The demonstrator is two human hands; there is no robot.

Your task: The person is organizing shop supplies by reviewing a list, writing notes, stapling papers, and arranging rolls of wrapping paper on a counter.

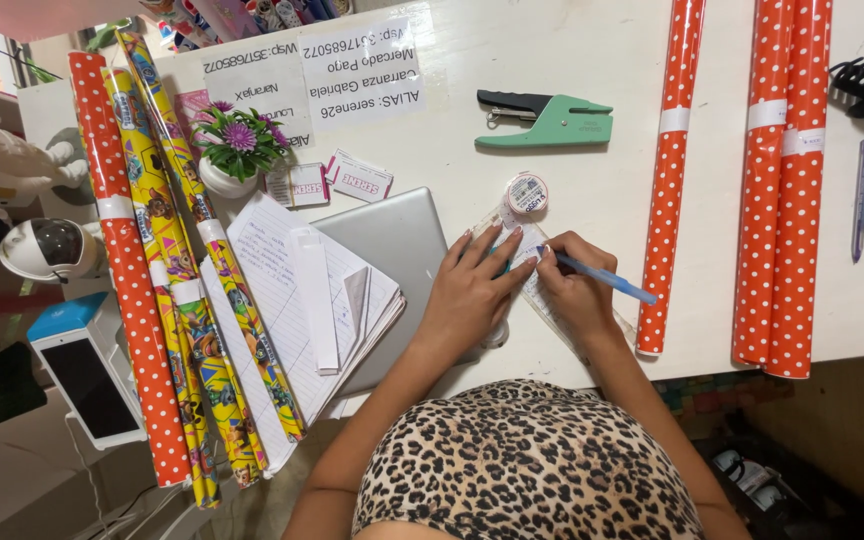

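My left hand (472,290) lies flat with spread fingers on a clear ruler (552,305) and a small slip of paper near the white table's (592,180) front edge. My right hand (574,290) grips a blue pen (607,278), its tip touching the paper beside my left fingertips. A roll of clear tape (526,193) sits just beyond both hands. A closed silver laptop (392,260) lies to the left of my left hand.
Red polka-dot wrapping rolls lie at right (668,180), far right (787,190) and left (122,270), with cartoon-printed rolls (187,270) beside the left one. A green stapler (552,122), a small flower pot (235,150), a notebook with loose papers (292,290), and a payment terminal (87,375) are around.
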